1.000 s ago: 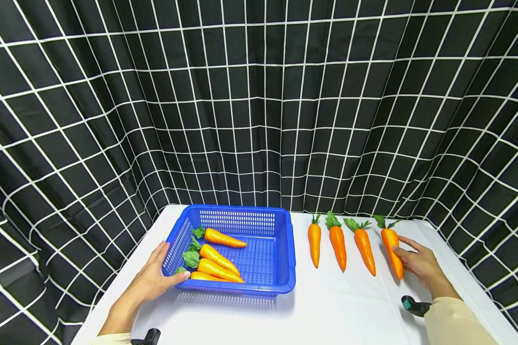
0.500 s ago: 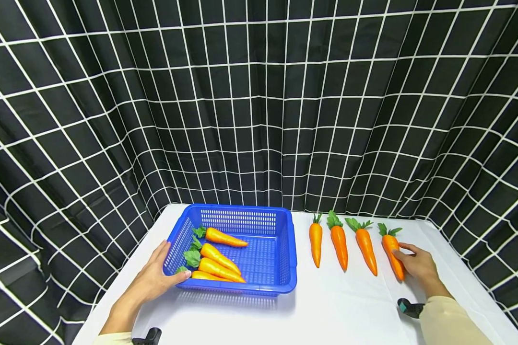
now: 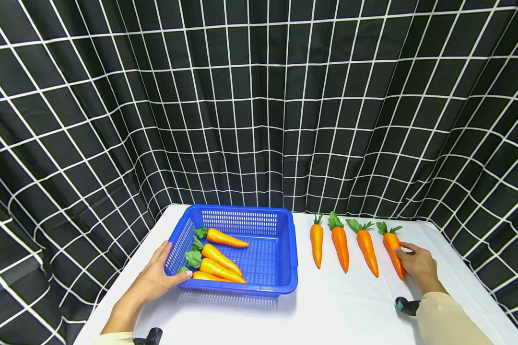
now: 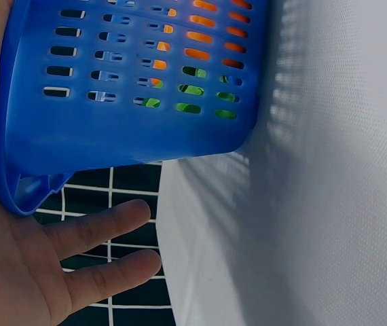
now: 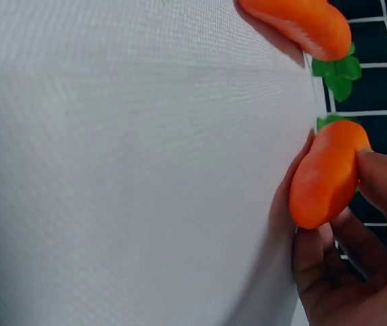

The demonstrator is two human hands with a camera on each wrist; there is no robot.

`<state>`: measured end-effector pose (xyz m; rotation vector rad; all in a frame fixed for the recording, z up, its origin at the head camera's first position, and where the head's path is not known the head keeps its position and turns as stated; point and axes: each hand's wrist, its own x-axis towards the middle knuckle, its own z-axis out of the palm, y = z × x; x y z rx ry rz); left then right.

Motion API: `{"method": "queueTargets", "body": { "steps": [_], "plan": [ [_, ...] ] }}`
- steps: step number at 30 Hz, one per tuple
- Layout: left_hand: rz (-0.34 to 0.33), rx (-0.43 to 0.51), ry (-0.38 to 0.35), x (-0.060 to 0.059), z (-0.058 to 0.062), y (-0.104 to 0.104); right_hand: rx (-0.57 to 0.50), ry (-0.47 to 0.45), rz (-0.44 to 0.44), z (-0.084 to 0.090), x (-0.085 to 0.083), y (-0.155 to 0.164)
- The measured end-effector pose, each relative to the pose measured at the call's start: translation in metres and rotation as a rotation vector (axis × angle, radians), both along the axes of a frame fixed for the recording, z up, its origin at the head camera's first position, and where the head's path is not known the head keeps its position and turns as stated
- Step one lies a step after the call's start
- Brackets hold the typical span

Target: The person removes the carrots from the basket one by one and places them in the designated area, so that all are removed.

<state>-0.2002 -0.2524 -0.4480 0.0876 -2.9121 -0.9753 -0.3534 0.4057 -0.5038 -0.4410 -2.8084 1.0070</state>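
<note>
A blue plastic basket [image 3: 287,258] stands at the left with several orange carrots [image 3: 217,256] inside, their green tops toward its left wall. My left hand [image 3: 153,278] rests at the basket's front left corner, thumb over the rim. In the left wrist view two fingers [image 4: 112,272] stretch out straight beside the wall. On the far right, my right hand [image 3: 419,264] holds the rightmost carrot [image 3: 392,247] by its side. The right wrist view shows thumb and fingers on opposite sides of this carrot [image 5: 326,176], low against the white cloth.
Left of the held carrot, more carrots lie in a row: one beside it [image 3: 367,251], another [image 3: 340,247] and a slimmer one [image 3: 316,244]. A white cloth [image 3: 328,311] covers the table. A black curtain with white grid lines [image 3: 259,120] encloses the back and sides.
The rightmost carrot has come down a little onto the cloth, its leafy top lower than before. The right hand stays on it. The left hand and basket have kept their places.
</note>
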Motion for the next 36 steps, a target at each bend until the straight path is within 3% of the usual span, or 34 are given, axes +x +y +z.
{"method": "queueTargets", "body": {
  "steps": [10, 19, 22, 27, 36],
  "plan": [
    [0.003, -0.006, 0.001, -0.001, -0.002, -0.002, -0.013, -0.023, -0.021, -0.006, 0.002, 0.006],
    [0.003, -0.009, 0.003, -0.002, -0.002, -0.002, -0.057, -0.038, -0.020, 0.000, 0.010, 0.006],
    [0.001, -0.010, 0.001, -0.001, -0.003, -0.002, -0.150, -0.023, -0.026, 0.001, 0.016, 0.008],
    [0.000, -0.009, 0.014, -0.002, -0.005, -0.002, -0.414, 0.034, -0.041, 0.008, 0.026, 0.014],
    [0.001, -0.008, -0.018, -0.002, -0.002, -0.002, -0.740, 0.085, -0.076, 0.030, 0.042, 0.016]
  ]
}}
